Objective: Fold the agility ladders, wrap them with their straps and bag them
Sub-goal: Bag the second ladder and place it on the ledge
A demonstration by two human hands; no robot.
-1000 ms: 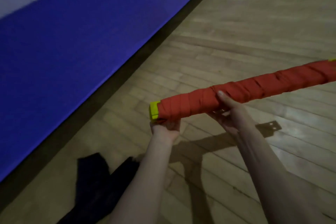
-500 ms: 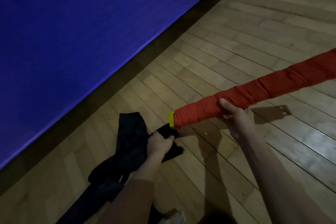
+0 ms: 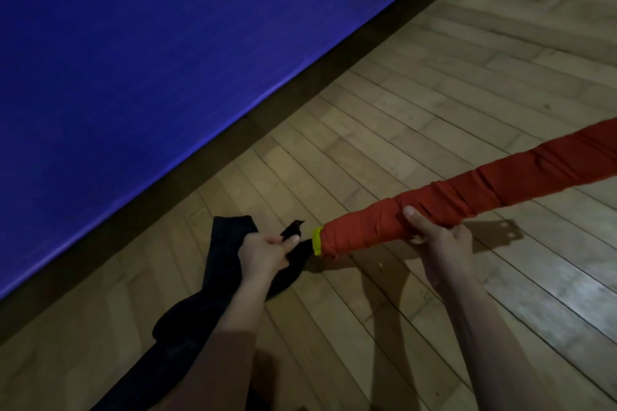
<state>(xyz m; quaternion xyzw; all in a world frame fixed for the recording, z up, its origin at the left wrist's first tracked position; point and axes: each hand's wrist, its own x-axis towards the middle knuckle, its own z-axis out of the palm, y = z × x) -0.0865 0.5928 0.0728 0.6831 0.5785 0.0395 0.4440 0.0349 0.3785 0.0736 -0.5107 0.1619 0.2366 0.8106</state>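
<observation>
The folded agility ladder [image 3: 494, 187] is a long bundle wound tightly in its red strap, with yellow rung ends [image 3: 317, 241] showing at its near tip. It slants from the centre up to the right edge, above the floor. My right hand [image 3: 437, 237] grips the bundle from below, close to the yellow tip. A black fabric bag [image 3: 220, 264] lies limp on the wooden floor at lower left. My left hand [image 3: 263, 252] grips the bag's upper edge, lifting it just left of the ladder's tip. The tip and the bag's edge are a small gap apart.
A blue padded wall [image 3: 167, 60] with a dark baseboard [image 3: 267, 110] runs diagonally across the upper left. Wooden plank floor [image 3: 467, 77] stretches to the right and far side. The ladder's shadow falls on the floor beneath my right hand.
My left hand let go of the ladder's yellow end, dropped to the black bag and took hold of its edge. The right hand lowered the ladder's tip toward the bag.
</observation>
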